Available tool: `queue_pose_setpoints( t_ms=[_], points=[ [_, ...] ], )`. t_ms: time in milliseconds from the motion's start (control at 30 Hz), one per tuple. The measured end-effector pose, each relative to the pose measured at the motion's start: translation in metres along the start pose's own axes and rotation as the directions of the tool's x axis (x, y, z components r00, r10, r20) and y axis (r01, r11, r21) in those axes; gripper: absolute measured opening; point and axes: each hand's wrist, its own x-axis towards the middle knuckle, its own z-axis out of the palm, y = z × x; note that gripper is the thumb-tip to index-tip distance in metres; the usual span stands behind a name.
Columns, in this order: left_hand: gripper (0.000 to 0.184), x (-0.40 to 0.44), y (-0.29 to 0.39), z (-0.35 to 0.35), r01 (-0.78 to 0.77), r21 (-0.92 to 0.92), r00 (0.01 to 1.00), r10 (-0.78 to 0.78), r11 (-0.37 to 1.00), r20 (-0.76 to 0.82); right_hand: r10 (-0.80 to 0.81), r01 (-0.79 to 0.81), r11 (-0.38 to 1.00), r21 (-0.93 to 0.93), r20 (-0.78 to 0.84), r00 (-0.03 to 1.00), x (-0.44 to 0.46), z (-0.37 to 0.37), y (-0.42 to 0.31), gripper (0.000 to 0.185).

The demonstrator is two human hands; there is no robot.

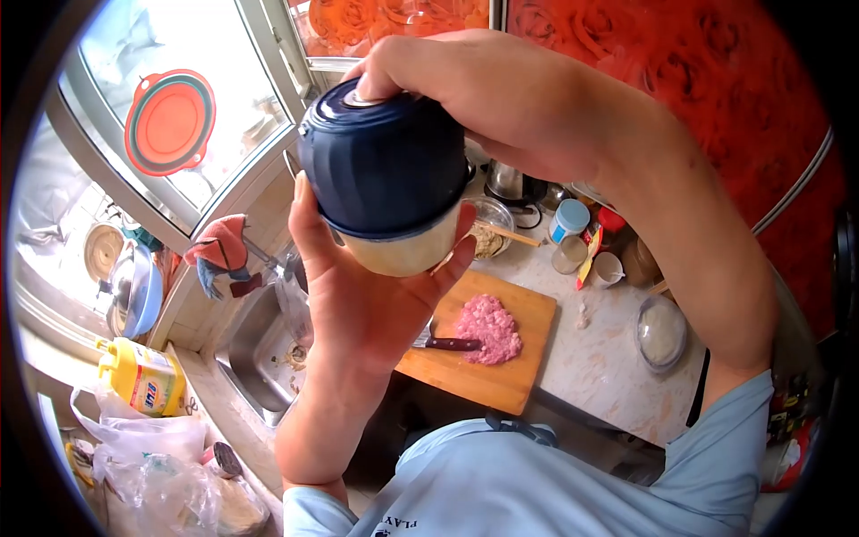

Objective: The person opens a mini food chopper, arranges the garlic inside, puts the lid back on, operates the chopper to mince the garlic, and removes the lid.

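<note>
Between both hands (344, 300) (425, 67), ribbed navy-and-cream container (385, 170)

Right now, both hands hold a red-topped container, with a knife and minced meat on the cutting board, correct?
Not quite: in the head view, the container top is dark blue, not red. The left hand and right hand hold it; knife and minced meat are on the cutting board.
</note>
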Motion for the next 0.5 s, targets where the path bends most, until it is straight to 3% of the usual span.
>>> queue_pose_setpoints(
  t_ms=[67, 133, 200, 500],
  points=[
    [0.086, 0.0, -0.002, 0.0, 0.01, -0.008, 1.0, -0.01, 1.0, 0.004, -0.023, 0.019, 0.998, 0.063, 0.075, 0.997, -0.005, -0.002, 0.002, 0.038],
    [0.088, 0.002, -0.005, 0.0, 0.017, 0.017, 0.998, -0.016, 1.0, -0.068, -0.008, 0.002, 0.997, 0.078, 0.076, 0.997, -0.01, -0.003, 0.002, 0.039],
    [0.089, 0.003, -0.008, -0.003, 0.025, 0.031, 1.0, -0.025, 0.999, -0.017, 0.006, -0.012, 0.996, 0.093, 0.071, 0.997, -0.012, -0.005, 0.002, 0.039],
    [0.087, 0.008, -0.017, 0.003, 0.0, 0.075, 0.997, 0.005, 0.997, -0.073, -0.046, 0.039, 0.994, 0.099, 0.065, 0.997, -0.015, -0.011, 0.01, 0.042]
  ],
)
